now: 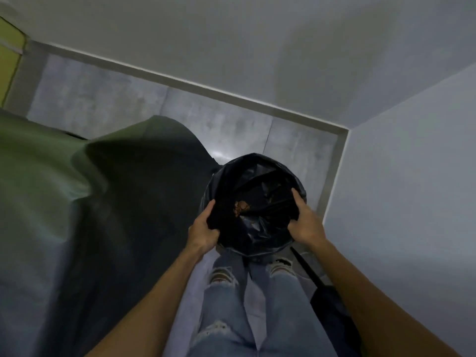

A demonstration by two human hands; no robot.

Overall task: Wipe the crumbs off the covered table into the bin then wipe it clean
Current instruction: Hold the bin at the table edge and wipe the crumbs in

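Observation:
A round bin (253,173) lined with a black plastic bag stands on the floor in front of my knees. Brown crumbs (240,206) lie in a small heap inside the bag. My left hand (203,229) grips the bin's left rim and my right hand (305,224) grips its right rim, thumbs inside the liner. The table under a green cover (51,181) fills the left of the view, its cloth hanging down to the floor beside the bin.
Grey tiled floor (116,99) runs between the table and a white wall (257,47). A second wall (412,176) closes the corner just right of the bin. A dark long-handled object (322,292) leans by my right leg.

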